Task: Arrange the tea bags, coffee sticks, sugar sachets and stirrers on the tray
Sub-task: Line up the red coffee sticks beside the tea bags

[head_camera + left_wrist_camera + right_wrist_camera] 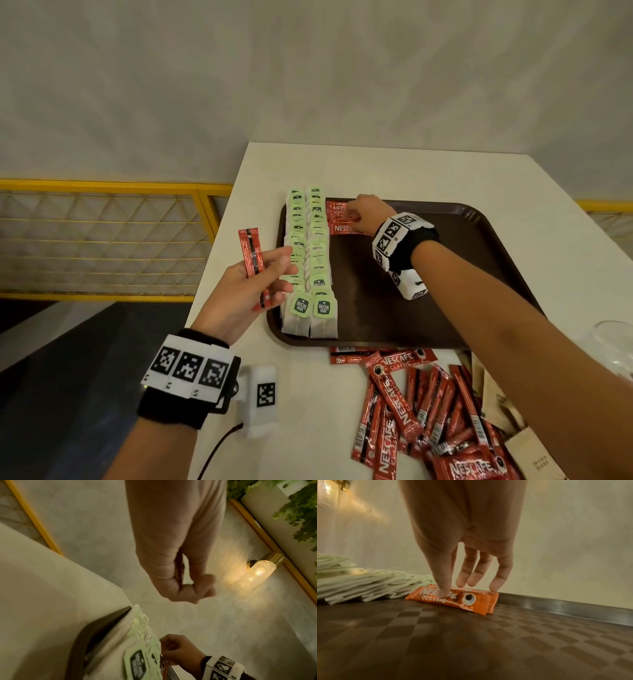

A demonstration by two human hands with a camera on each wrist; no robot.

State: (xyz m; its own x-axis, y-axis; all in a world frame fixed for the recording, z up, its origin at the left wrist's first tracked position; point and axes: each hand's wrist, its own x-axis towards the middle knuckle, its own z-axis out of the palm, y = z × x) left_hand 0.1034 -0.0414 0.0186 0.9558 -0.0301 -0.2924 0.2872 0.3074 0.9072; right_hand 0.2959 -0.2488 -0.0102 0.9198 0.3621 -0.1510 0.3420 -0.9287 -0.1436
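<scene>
Nescafé sticks [453, 600] were pressed crosswise beside the tea bag rows [310, 260] by straight right hand [368, 214] fingertips; the next stick [252, 263] was held upright in the left hand [246, 291].

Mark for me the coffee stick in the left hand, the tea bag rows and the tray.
coffee stick in the left hand [249, 251], head view, upper half above the fingers.
tea bag rows [310, 260], head view, middle of the two rows.
tray [445, 274], head view, bare floor right of the rows.
</scene>
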